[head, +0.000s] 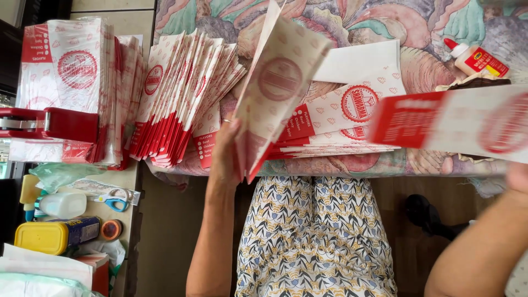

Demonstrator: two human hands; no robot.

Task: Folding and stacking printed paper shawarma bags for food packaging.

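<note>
My left hand point(226, 157) holds a white-and-red printed paper bag point(278, 82) upright by its lower edge, above the table's front edge. At the frame's right edge, my right hand point(518, 177) grips another bag of the same kind point(451, 121), blurred and lying sideways over the table. Between the hands, a flat stack of these bags point(346, 118) lies on the floral tablecloth point(385, 22). Left of my left hand, a fanned row of folded bags point(181, 93) leans against a taller bundle point(71, 71).
A glue bottle with a red cap point(474, 58) lies at the back right. A red tape dispenser point(49, 124) sits at left. Below it are blue-handled scissors point(113, 201), a white bottle point(61, 204), a yellow container point(41, 237) and a tape roll point(111, 229). My patterned lap point(313, 236) is below the table.
</note>
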